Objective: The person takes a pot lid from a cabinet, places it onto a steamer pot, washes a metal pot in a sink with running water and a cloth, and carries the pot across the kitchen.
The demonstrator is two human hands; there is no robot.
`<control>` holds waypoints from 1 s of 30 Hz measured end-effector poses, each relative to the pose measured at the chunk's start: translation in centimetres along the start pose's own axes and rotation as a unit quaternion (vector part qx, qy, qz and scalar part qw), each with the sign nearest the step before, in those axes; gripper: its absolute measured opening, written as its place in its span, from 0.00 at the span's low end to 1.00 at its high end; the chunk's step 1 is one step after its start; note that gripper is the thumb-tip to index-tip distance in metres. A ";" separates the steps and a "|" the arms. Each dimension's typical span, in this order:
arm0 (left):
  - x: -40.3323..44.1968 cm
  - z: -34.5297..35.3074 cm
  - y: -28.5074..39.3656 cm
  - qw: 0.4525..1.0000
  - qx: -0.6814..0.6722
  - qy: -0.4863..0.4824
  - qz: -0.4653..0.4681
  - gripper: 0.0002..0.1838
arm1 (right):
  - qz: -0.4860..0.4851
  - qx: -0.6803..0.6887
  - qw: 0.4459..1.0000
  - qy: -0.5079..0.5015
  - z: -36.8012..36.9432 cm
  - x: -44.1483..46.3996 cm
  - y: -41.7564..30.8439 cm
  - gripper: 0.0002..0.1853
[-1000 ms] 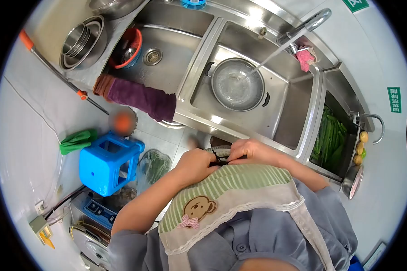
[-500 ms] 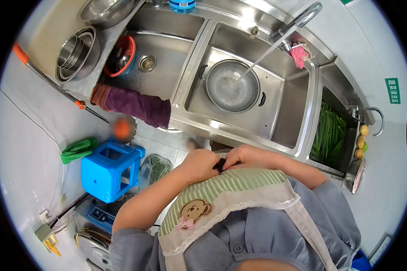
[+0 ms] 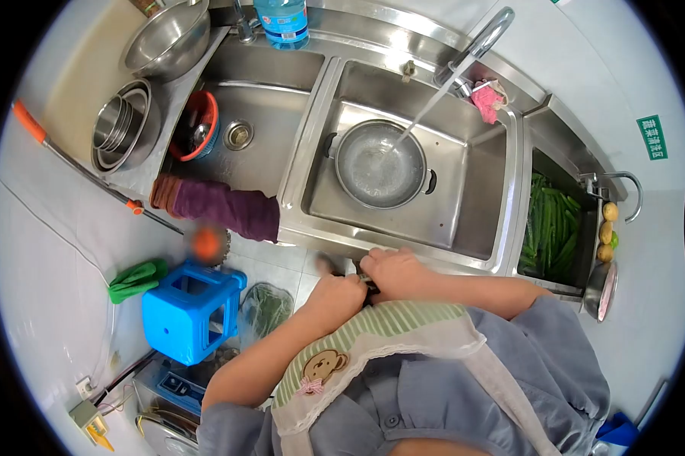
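Close to the front of my apron (image 3: pixel 403 327), my left hand (image 3: pixel 332 302) is closed, thumb pointing towards the sink. My right hand (image 3: pixel 394 272) curls beside it, right at the sink's front edge. Between them shows a small black piece (image 3: pixel 370 289) with a pale bit beside it; most of it is hidden by the fingers, so I cannot make out its kind. Beyond my hands, a round grey metal pot (image 3: pixel 380 167) with two black handles stands in the middle sink (image 3: pixel 452 220). Water runs into it from the tap (image 3: pixel 485 42).
Purple sleeve covers (image 3: pixel 224 209) hang over the left sink's front edge; behind them is a red basket (image 3: pixel 208 104). Green vegetables (image 3: pixel 551 224) lie in the right sink. A blue stool (image 3: pixel 179 323) stands at lower left. Metal bowls (image 3: pixel 118 121) sit at far left.
My hands have moved away from my belly towards the sink edge, and my right hand is further forward. The view has shifted slightly. Water still runs into the pot.
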State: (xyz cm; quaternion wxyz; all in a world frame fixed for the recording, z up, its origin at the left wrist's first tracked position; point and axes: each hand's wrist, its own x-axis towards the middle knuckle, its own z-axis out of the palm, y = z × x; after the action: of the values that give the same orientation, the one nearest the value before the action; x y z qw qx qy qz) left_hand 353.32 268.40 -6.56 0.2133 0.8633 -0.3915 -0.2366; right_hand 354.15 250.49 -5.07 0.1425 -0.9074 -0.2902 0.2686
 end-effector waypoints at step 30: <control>25.7 6.0 -21.1 0.857 -0.299 0.203 -0.367 0.35 | 0.431 0.226 0.816 0.313 10.7 2.9 44.2 0.28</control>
State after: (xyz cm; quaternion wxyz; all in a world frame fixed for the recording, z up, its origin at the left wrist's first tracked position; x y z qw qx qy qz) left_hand 376.99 260.04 -29.26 0.4333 0.8681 0.0949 -0.2228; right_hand 369.93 218.35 -33.32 0.2963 -0.9170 0.2598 0.0625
